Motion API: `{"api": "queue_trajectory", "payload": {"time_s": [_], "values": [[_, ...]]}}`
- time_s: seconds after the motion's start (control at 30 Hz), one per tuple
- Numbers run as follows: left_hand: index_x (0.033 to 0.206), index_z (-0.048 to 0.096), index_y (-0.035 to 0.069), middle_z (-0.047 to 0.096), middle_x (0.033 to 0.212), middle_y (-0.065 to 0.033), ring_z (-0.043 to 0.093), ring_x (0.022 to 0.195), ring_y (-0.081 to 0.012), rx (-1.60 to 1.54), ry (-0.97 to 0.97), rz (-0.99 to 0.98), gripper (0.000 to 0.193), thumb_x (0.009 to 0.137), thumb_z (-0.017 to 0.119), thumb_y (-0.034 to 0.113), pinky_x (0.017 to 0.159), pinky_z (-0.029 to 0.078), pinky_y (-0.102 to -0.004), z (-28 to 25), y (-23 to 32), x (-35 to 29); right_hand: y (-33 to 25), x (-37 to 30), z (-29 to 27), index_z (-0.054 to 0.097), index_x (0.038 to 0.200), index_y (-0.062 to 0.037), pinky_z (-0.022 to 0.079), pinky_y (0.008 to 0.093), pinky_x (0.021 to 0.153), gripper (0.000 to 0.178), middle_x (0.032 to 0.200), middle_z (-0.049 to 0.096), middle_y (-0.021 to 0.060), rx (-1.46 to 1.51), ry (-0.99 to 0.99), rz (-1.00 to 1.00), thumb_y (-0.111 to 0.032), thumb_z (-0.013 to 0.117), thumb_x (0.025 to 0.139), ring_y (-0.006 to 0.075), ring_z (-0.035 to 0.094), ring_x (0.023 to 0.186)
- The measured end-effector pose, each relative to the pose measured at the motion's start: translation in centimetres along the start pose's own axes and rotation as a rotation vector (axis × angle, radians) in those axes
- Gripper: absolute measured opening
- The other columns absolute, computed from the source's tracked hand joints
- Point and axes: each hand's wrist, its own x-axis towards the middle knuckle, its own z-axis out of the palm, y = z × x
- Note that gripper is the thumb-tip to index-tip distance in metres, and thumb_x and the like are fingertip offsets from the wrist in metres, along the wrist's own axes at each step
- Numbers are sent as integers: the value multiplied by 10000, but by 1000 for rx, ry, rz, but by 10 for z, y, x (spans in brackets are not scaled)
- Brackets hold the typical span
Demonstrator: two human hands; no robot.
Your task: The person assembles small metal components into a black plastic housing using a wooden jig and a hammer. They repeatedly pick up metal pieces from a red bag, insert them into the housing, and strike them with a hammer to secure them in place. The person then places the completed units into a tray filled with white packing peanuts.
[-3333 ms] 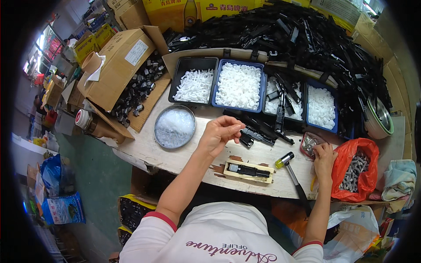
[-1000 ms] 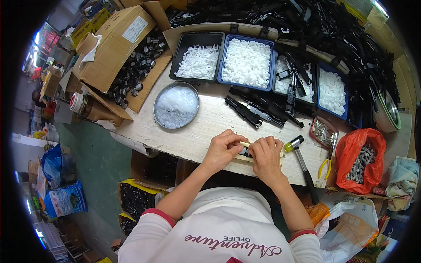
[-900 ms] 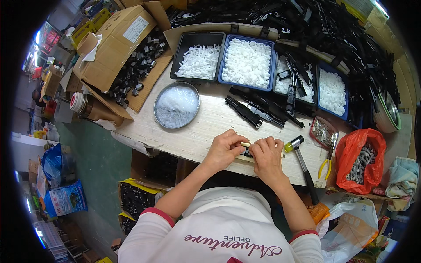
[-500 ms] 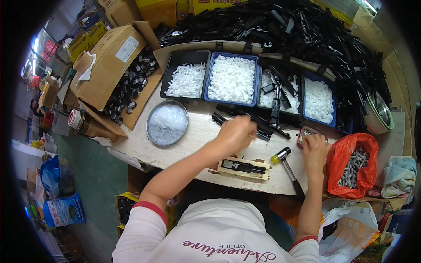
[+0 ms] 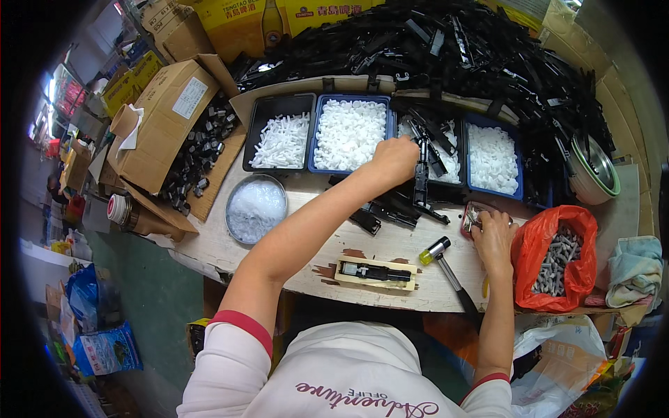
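My left hand [image 5: 396,160] reaches to the black strip-shaped parts [image 5: 422,167] lying over a bin of white pieces. Its fingers are curled closed at the bin's near left edge; what is in them is hidden. My right hand [image 5: 495,238] bends its fingers down into a small reddish container [image 5: 472,213]; the fingertips and anything they pinch cannot be made out. Near the table's front edge lies a pale wooden fixture [image 5: 401,283] with a black assembly [image 5: 376,271] set in it. A hammer [image 5: 451,273] with a yellow-tipped head rests between the fixture and my right forearm.
Bins of white plastic pieces [image 5: 350,132] line the back, below a large heap of black parts [image 5: 390,45]. At left stand a round dish [image 5: 228,213] of clear pieces and a tipped carton [image 5: 155,118]. A red bag [image 5: 524,273] of grey parts stands right.
My left hand has moved away from me, from above the black parts on the table to the bin behind them. My right hand stays at the small container. The view has shifted slightly.
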Motion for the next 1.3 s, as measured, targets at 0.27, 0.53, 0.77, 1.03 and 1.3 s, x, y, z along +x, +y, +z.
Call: {"api": "queue_trajectory", "payload": {"time_s": [0.27,0.53,0.77,1.03,1.3], "values": [[729,668,23,627,676,-149,614,612,-271,-489,193,-109,126,632,690,99,620,486,-319,-1,-23,-6,8,7,10,590,783,-23,322,430,770,112,835,588,143,34,-46,-32,-65,592,679,290,523,860],[885,600,-43,590,710,-76,584,613,-117,-1150,108,-355,124,762,587,-28,455,486,-229,-12,-14,-9,13,2,14,565,822,-39,317,419,780,144,828,577,107,29,61,-76,-42,587,680,283,507,852],[883,588,-45,595,755,-93,590,626,-139,-1624,74,-307,103,785,582,-15,541,511,-243,-16,-2,-74,25,5,17,598,803,-61,315,395,752,118,805,570,84,134,61,-99,-41,602,686,263,501,841],[833,587,-32,568,866,-132,626,737,-201,-1955,49,-319,59,775,597,-37,606,543,-272,3,20,-143,3,4,-21,627,764,-38,368,334,694,68,755,579,49,598,150,-37,-30,621,697,201,521,755],[855,587,-34,534,894,-110,625,775,-213,-1886,122,-247,74,792,563,-65,653,562,-294,6,47,-176,-94,-16,-35,620,830,-7,416,218,633,72,782,587,-4,1504,-388,36,-65,590,801,61,521,714]]}}
